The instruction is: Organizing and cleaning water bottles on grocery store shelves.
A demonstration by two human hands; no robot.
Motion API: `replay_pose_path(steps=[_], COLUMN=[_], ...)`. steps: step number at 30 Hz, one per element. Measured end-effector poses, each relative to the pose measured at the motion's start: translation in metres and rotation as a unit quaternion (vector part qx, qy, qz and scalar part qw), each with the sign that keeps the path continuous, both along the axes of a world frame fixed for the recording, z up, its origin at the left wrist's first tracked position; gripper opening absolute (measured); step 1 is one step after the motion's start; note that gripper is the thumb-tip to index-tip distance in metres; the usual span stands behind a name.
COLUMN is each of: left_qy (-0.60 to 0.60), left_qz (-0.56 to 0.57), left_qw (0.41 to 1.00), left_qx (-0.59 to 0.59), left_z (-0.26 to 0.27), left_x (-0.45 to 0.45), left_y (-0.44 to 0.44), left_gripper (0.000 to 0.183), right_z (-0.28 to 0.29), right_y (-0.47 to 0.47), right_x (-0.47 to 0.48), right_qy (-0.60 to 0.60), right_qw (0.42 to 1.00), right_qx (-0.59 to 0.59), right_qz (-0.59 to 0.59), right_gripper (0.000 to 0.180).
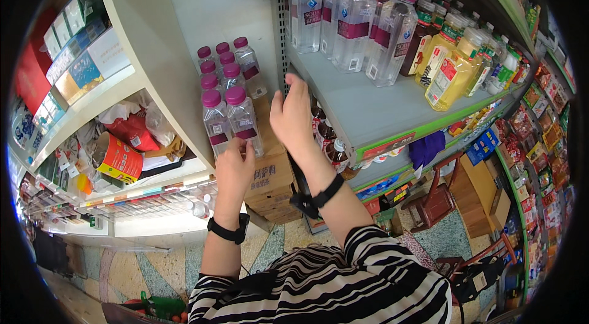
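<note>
Several clear plastic bottles with magenta caps (235, 95) stand grouped on stacked cardboard boxes (271, 172) before me. My left hand (234, 163) is at the lower part of the nearest bottles, fingers bent; whether it grips one is unclear. To the right of the group, my right hand (292, 115) is raised with nothing in it, the thumb apart from the fingers. More tall soda-water bottles with magenta caps (352, 29) stand in rows on the grey shelf (340, 94) at the upper right.
Bottles of yellow drink (453, 71) stand farther right on that shelf. A green price rail (432, 126) edges it. White shelving (161, 94) with a red-and-yellow tub (120, 157) and packets rises at left. Wooden chairs (432, 204) stand on the floor at right, near racks of packaged snacks (543, 158).
</note>
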State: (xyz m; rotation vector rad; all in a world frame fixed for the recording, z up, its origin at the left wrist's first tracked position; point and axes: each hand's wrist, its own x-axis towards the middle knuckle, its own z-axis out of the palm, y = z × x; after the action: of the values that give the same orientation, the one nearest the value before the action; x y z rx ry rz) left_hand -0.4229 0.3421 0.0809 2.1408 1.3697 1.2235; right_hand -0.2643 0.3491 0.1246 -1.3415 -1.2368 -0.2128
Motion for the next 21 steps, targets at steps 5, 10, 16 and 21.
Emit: replay_pose_path(steps=[5, 10, 16, 21], left_qy=[-0.03, -0.085, -0.099, -0.122], left_qz=[-0.031, -0.07, -0.098, -0.119], left_qw=[0.999, 0.994, 0.988, 0.983], left_qx=[0.002, -0.026, -0.072, -0.074], left_z=[0.008, 0.007, 0.007, 0.008], left_x=[0.0, 0.001, 0.004, 0.012], left_y=[-0.018, -0.035, -0.051, -0.064], left_gripper=[0.02, 0.02, 0.02, 0.02], right_z=[0.025, 0.093, 0.183, 0.233], right_y=[-0.082, -0.143, -0.12, -0.057], right_x=[-0.031, -0.003, 0.065, 0.118], right_qy=[-0.093, -0.136, -0.338, -0.419], right_qw=[0.994, 0.989, 0.932, 0.861], right_qx=[-0.022, -0.034, 0.012, -0.122], right_qz=[0.052, 0.039, -0.131, -0.262], right_gripper=[0.045, 0.034, 0.018, 0.04])
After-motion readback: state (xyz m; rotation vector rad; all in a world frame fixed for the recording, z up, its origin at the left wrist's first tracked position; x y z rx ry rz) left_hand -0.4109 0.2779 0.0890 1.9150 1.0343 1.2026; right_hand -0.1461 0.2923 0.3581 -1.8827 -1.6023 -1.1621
